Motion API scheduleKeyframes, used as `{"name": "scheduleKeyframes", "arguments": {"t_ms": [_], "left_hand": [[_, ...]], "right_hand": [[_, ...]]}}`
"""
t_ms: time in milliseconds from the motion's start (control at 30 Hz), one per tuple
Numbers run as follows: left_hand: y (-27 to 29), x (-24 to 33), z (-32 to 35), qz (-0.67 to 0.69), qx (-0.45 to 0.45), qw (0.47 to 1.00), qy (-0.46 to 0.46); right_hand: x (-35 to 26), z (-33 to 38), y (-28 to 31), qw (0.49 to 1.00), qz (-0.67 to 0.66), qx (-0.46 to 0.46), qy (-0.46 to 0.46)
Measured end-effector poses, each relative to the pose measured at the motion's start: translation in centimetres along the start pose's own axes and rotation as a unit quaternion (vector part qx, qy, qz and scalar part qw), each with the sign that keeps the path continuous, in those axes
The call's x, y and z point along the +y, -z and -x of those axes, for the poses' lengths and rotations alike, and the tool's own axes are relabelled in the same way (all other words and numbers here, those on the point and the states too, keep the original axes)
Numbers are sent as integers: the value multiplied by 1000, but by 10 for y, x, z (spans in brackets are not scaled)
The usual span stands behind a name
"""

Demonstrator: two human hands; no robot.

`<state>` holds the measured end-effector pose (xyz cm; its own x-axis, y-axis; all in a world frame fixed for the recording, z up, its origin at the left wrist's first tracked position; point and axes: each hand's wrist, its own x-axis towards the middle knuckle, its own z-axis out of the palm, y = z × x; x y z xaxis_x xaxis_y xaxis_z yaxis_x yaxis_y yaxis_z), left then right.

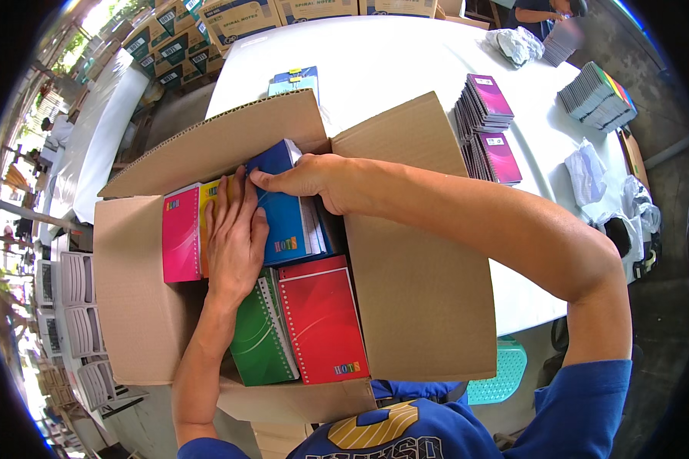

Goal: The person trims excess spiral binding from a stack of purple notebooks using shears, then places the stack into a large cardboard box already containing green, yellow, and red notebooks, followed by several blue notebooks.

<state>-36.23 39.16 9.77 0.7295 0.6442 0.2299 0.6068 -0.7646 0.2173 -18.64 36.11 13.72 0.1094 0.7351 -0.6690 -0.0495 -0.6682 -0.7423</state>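
An open cardboard box (421, 306) stands in front of me with its flaps spread. Inside, at the far right, is a stack of blue spiral notebooks (285, 222). My right hand (314, 180) grips its far end, thumb on the top cover and fingers down the side. My left hand (236, 241) lies with fingers stretched along the left edge of the blue stack, partly over a yellow notebook (209, 193). A pink notebook (182, 237) sits at the far left. Nearer me lie green notebooks (259, 336) and red notebooks (321, 321), side by side.
The box rests by a white table (390, 61). Purple notebook stacks (491, 103), a stack of spiral notebooks (599, 98) and plastic wrap (586, 172) are on the right. Printed cartons (241, 23) line the back. Another person (540, 11) works at the far right. A teal stool (499, 371) stands below.
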Motion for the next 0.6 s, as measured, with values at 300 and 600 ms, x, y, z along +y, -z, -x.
{"name": "scheduleKeyframes", "arguments": {"t_ms": [300,600], "left_hand": [[1,2,-1,7,7,1000,-10],[0,2,-1,1,24,999,-25]], "right_hand": [[5,5,1,999,-30,-13,38],[6,12,0,999,-27,10,46]]}}
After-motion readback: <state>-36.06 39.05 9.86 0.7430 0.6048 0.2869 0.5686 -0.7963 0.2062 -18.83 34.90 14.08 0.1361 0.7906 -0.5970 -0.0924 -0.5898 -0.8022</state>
